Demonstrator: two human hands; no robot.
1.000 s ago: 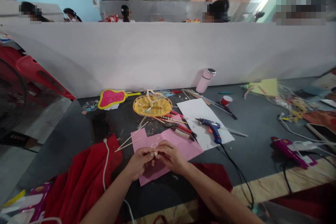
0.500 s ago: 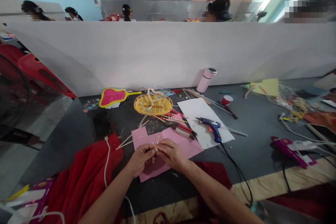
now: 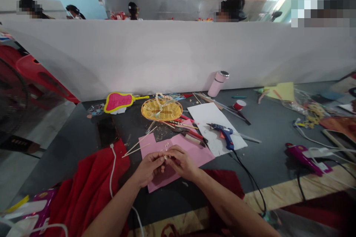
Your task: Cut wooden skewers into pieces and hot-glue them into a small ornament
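Note:
Over the pink paper (image 3: 200, 152), my left hand (image 3: 148, 168) and my right hand (image 3: 182, 163) meet at the fingertips. Between them they pinch a small cream-coloured piece (image 3: 166, 157), too small to make out fully. A few pale bits (image 3: 167, 144) lie on the paper just beyond my fingers. Thin wooden sticks (image 3: 140, 141) rest to the left of the paper. Behind it stands a yellow wicker basket (image 3: 150, 110) with a beaded string in it. Red-handled pliers (image 3: 194, 135) lie at the paper's far edge.
A blue glue gun (image 3: 228, 137) lies on a white sheet (image 3: 203, 113), its black cord running toward the front edge. Further off are a pink bottle (image 3: 218, 84) and a red spool (image 3: 239, 106). Red cloth (image 3: 89, 177) covers the front left; a purple power strip (image 3: 306, 158) sits right.
My fingers have shifted slightly around the small piece, which shows a little more now. The whole view has moved slightly; the objects on the table stay in place.

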